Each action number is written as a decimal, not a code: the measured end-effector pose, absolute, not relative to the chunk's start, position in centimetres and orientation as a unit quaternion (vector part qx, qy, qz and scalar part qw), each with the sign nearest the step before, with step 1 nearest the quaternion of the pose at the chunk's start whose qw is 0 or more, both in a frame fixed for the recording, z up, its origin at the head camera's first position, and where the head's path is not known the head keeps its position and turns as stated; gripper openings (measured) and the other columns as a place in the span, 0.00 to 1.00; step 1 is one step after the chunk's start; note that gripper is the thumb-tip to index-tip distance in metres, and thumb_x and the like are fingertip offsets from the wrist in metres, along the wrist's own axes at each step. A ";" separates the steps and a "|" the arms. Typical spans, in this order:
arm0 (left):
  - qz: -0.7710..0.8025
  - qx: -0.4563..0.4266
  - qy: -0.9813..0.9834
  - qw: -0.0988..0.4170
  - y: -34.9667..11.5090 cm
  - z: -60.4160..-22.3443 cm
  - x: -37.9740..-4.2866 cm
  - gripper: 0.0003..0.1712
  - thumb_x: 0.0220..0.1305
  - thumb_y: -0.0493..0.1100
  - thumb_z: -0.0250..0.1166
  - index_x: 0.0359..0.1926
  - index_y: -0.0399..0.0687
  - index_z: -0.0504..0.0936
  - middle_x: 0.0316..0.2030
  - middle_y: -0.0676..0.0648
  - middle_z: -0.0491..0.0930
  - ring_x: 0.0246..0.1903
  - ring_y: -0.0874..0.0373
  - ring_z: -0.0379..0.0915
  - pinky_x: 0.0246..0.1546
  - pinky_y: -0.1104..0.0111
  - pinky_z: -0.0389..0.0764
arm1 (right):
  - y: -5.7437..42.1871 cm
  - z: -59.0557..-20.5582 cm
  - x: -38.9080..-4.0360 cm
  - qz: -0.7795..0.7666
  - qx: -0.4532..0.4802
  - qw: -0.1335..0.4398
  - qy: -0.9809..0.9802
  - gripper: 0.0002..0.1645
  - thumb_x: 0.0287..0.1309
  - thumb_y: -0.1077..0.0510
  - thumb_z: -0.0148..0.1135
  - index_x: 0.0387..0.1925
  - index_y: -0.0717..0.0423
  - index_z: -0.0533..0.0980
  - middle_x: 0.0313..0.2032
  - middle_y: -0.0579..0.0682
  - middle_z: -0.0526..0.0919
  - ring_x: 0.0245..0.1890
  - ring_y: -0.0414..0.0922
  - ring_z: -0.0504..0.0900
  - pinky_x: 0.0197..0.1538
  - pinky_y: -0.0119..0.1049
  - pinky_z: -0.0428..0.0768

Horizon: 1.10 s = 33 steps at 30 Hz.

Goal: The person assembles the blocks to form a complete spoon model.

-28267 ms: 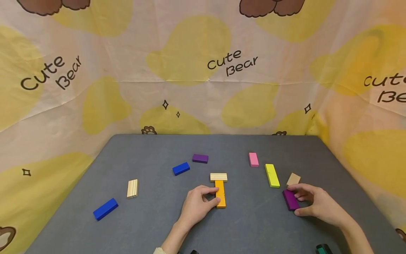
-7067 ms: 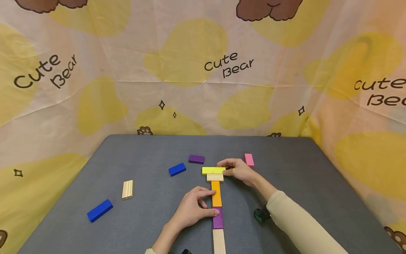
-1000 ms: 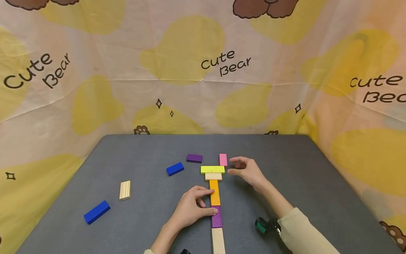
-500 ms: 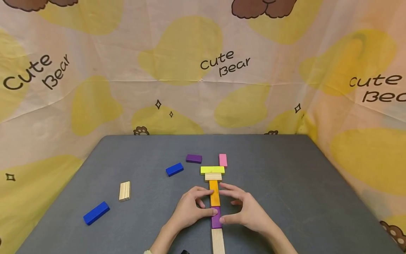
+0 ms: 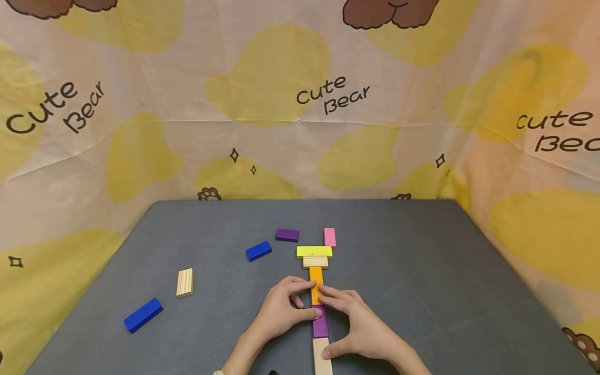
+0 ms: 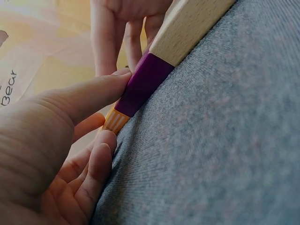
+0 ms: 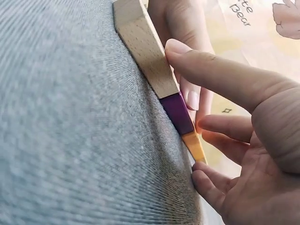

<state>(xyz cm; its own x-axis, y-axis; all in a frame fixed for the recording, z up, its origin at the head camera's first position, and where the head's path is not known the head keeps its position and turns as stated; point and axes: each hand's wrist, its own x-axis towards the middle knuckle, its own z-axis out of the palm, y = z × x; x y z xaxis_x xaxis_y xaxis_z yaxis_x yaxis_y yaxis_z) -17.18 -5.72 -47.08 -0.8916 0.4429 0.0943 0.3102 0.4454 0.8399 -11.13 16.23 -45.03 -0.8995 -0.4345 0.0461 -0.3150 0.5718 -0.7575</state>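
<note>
Right hand point(image 5: 364, 325) shifted to pale block point(image 5: 321, 366), left hand point(image 5: 280, 307) against purple block point(image 5: 321, 328) (fingers of both unclenched)

Head view: illumination is soft, even and moderately bright. Block tops read lighter than their near sides, consistent with light from above. A weak, diffuse shadow lies under the right hand point(image 5: 363, 325). The table point(image 5: 422, 250) is matte and shows no distinct glare. The backdrop point(image 5: 398, 78) is warm-toned, its folds faintly shaded; its lettering is legible and appears wider toward the side edges.

Left wrist view: noticeably dimmer. The camera-facing side of the purple block point(image 6: 144, 84) is in deep shade; the table surface softens toward the lower right corner.

Right wrist view: brighter, with a pale backdrop at right. Fingers beside the orange block point(image 7: 194, 146) carry an orange glow. A dark shadow band runs along the table below the blocks.
</note>
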 end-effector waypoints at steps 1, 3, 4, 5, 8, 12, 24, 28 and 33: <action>0.478 0.222 0.847 0.069 -5.7 -47.1 -17.2 0.33 0.48 0.56 0.79 0.56 0.53 0.84 0.46 0.57 0.76 0.28 0.64 0.74 0.35 0.69 0.75 | 16.2 -45.1 -11.1 -0.408 -0.213 0.071 0.885 0.57 0.35 0.34 0.80 0.67 0.52 0.71 0.70 0.38 0.63 0.60 0.44 0.61 0.62 0.54 0.66; 0.478 0.222 0.847 0.069 -5.8 -47.1 -17.2 0.33 0.48 0.57 0.79 0.56 0.53 0.84 0.45 0.57 0.76 0.28 0.64 0.74 0.34 0.69 0.75 | 16.2 -45.2 -11.2 -0.407 -0.213 0.072 0.885 0.57 0.35 0.34 0.80 0.68 0.52 0.71 0.70 0.38 0.63 0.60 0.44 0.62 0.62 0.54 0.65; 0.478 0.222 0.847 0.068 -5.8 -47.1 -17.2 0.33 0.48 0.57 0.78 0.56 0.53 0.84 0.45 0.56 0.76 0.28 0.64 0.74 0.34 0.69 0.75 | 16.2 -45.2 -11.2 -0.408 -0.213 0.074 0.885 0.57 0.35 0.34 0.80 0.68 0.51 0.71 0.70 0.38 0.63 0.60 0.44 0.62 0.62 0.55 0.65; 0.479 0.222 0.847 0.068 -5.8 -47.1 -17.2 0.33 0.48 0.57 0.78 0.56 0.53 0.84 0.46 0.56 0.76 0.28 0.64 0.74 0.34 0.69 0.75 | 16.2 -45.2 -11.3 -0.409 -0.213 0.075 0.884 0.57 0.36 0.34 0.80 0.68 0.50 0.71 0.70 0.38 0.64 0.60 0.44 0.62 0.62 0.55 0.65; 0.479 0.222 0.847 0.066 -5.8 -47.0 -17.1 0.33 0.48 0.57 0.79 0.56 0.53 0.84 0.46 0.56 0.76 0.28 0.63 0.74 0.33 0.69 0.75 | 16.3 -45.3 -11.4 -0.411 -0.212 0.077 0.883 0.56 0.36 0.35 0.80 0.68 0.49 0.71 0.70 0.38 0.64 0.61 0.44 0.62 0.62 0.55 0.65; 0.480 0.222 0.846 0.065 -5.8 -46.9 -17.1 0.32 0.48 0.56 0.79 0.56 0.53 0.84 0.46 0.56 0.76 0.28 0.63 0.74 0.34 0.69 0.75 | 16.3 -45.2 -11.4 -0.414 -0.213 0.081 0.881 0.56 0.36 0.35 0.80 0.68 0.49 0.71 0.70 0.38 0.64 0.61 0.44 0.61 0.63 0.55 0.64; 0.494 0.237 0.832 0.081 -6.5 -46.6 -17.1 0.31 0.53 0.56 0.76 0.56 0.51 0.83 0.48 0.53 0.78 0.30 0.61 0.76 0.30 0.69 0.78 | 16.3 -45.0 -11.5 -0.409 -0.209 0.094 0.884 0.56 0.36 0.34 0.79 0.68 0.48 0.71 0.70 0.37 0.62 0.62 0.44 0.60 0.62 0.56 0.64; 0.480 0.237 0.843 0.058 -8.0 -45.7 -17.4 0.29 0.52 0.57 0.76 0.55 0.54 0.84 0.48 0.58 0.78 0.32 0.61 0.76 0.30 0.69 0.77 | 16.3 -45.0 -11.5 -0.399 -0.203 0.098 0.889 0.56 0.35 0.33 0.79 0.68 0.47 0.71 0.70 0.37 0.62 0.62 0.44 0.60 0.62 0.57 0.64; 0.468 0.212 0.856 -0.061 -12.0 -44.4 -17.3 0.26 0.49 0.52 0.79 0.51 0.58 0.86 0.48 0.63 0.79 0.38 0.56 0.75 0.31 0.68 0.75 | 16.4 -45.1 -11.4 -0.399 -0.203 0.094 0.889 0.57 0.34 0.33 0.80 0.68 0.48 0.71 0.70 0.38 0.63 0.62 0.44 0.61 0.63 0.52 0.65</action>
